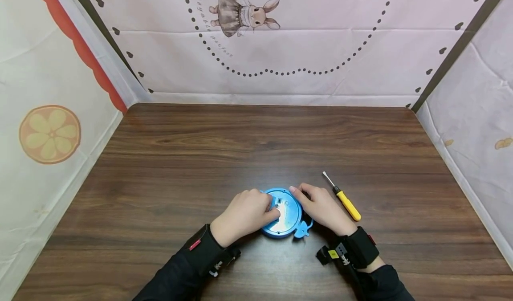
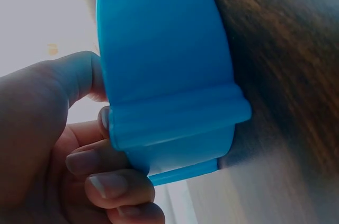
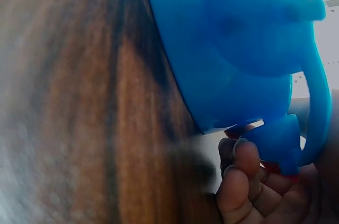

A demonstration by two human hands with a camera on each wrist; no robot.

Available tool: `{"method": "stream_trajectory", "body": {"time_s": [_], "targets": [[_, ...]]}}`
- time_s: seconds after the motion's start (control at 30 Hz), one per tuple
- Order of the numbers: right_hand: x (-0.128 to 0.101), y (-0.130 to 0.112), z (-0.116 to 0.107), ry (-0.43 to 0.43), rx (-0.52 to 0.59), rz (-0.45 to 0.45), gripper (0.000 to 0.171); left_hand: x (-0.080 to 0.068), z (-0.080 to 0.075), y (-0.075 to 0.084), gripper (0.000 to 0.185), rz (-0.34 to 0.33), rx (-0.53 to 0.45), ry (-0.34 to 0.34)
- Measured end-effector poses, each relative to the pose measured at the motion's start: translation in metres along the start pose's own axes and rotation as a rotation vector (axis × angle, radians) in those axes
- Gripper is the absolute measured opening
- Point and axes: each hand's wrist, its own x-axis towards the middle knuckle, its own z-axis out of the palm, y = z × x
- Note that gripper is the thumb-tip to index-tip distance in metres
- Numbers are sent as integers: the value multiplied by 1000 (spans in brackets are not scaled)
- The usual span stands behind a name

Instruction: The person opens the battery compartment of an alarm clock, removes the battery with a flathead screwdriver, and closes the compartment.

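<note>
- Over on the left, a white cloth wall carries an orange-slice print [image 1: 50, 134], well apart from the hands.
- The left hand [image 1: 244, 214] rests on the near-centre of the wooden table [image 1: 200, 158], fingers curled over the left rim of a round blue plastic gadget [image 1: 283, 214].
- The left wrist view shows what the head view hides: the thumb [image 2: 69, 78] presses one side of the blue casing [image 2: 164, 70] while bent fingers [image 2: 114, 184] tuck under its lower edge, so it grips the piece.
- The blue gadget lies between both hands, its pale inner face turned up, with a small blue fish-shaped tab [image 1: 302, 230] at its near right edge.
- The right hand [image 1: 320, 207] clasps the gadget's right side, fingertips over the far rim.
- From the right wrist view, the underside of the blue shell [image 3: 238, 49] looms large and curled fingertips [image 3: 238, 181] sit beneath a small blue lug; what they press is blurred, possibly that tab.
- Just right of that hand lies a yellow-handled screwdriver [image 1: 344, 198], tip pointing far-left, untouched.
</note>
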Motion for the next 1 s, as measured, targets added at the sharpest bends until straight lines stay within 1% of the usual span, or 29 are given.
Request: {"method": "stream_trajectory", "body": {"time_s": [0.13,0.4,0.53,0.77,1.0], "targets": [[0,-1,0,-5,-1,5,40,0,1,1,49,-12,-2,3],[1,-2,-2,-12,0,7,36,1,2,-2,48,-17,-42,13],[1,-3,-2,-12,-5,9,35,1,3,-4,46,-14,-88,20],[1,-1,-2,-18,12,12,36,-1,1,-9,44,-40,-184,9],[1,0,-1,-18,22,18,36,-3,0,-12,44,-24,-217,20]]}}
